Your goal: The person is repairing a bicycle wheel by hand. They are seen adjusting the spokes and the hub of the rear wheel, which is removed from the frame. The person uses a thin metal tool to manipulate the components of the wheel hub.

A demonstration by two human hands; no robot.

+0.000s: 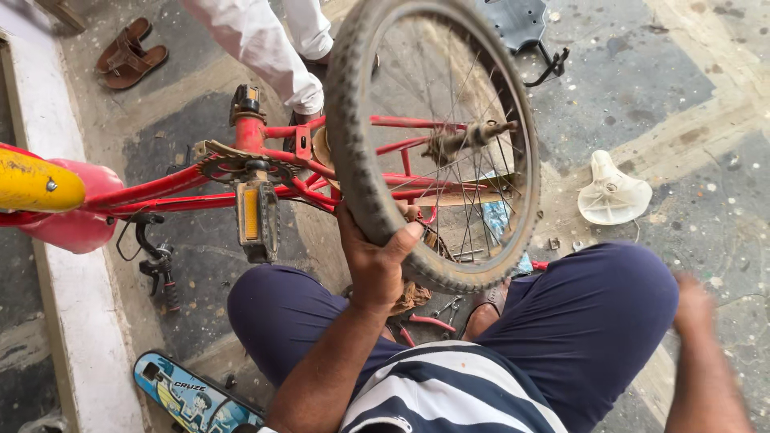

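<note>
Gripping: left hand [375,261] is clenched on the tyre [353,152], fingers [407,232] curled over the tread at its near left edge.
Wheel: wheel [437,140] stands upright in the middle of the scene, seated in the rear of the red frame [200,188], spokes and axle [473,136] showing.
Right hand: right hand [694,301] is at the right, well apart from the wheel, blurred; whether it is released or clenched cannot be told.
Frame: it lies on its side, running left from the wheel, with chainring [237,160] and pedal [257,220] just left of the tyre.
Person: squats behind the wheel, knees [609,297] either side of it.
Floor near: pliers [429,322] lie between the knees; a skateboard [188,397] is at the near left.
Floor far: sandals [128,52] at the far left, a white saddle base [613,192] to the right, a dark saddle [517,24] beyond the wheel.
Other person: white trouser legs [273,44] stand just past the frame.
</note>
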